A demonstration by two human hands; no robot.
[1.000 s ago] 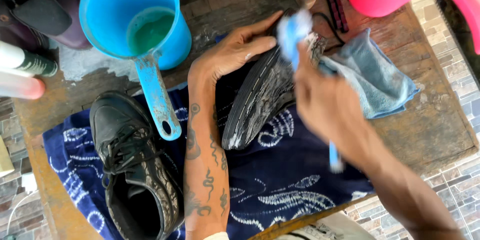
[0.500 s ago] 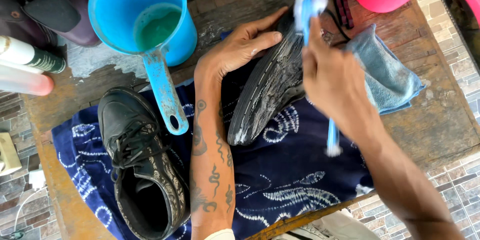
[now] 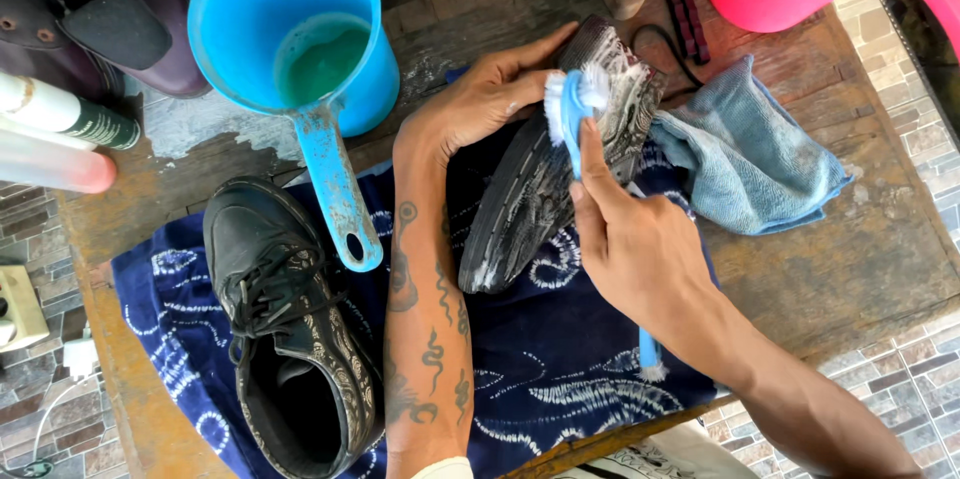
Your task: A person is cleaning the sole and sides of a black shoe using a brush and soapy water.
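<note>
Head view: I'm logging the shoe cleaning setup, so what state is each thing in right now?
Black shoe with patterned sole: on its side, sole showing, held by left hand.
Blue-handled small brush: in right hand, bristles on sole.
Second black lace-up shoe: upright, laces loose.
Blue plastic jug: upright, partly filled with greenish liquid.
Light blue cloth: crumpled.
Dark blue patterned cloth: spread flat.

Wooden table, blue patterned cloth, towel
</note>
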